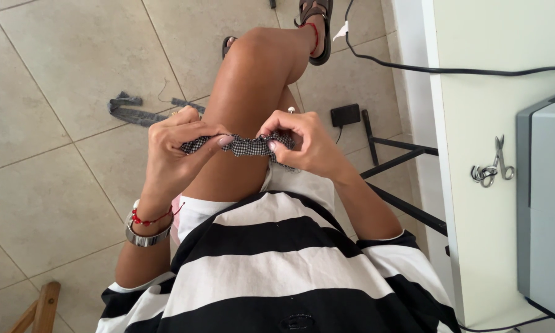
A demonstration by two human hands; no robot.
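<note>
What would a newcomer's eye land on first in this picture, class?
Mid-frame, the left hand and right hand pinch a gathered black-and-white checked fabric strip over the bare knee. Small metal scissors lie on the pale table at right; a grey fabric scrap lies on the tiled floor.

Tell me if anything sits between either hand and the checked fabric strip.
Nothing visible does. The left hand and right hand both pinch the gathered black-and-white checked fabric strip directly with their fingers, above the raised knee.
</note>
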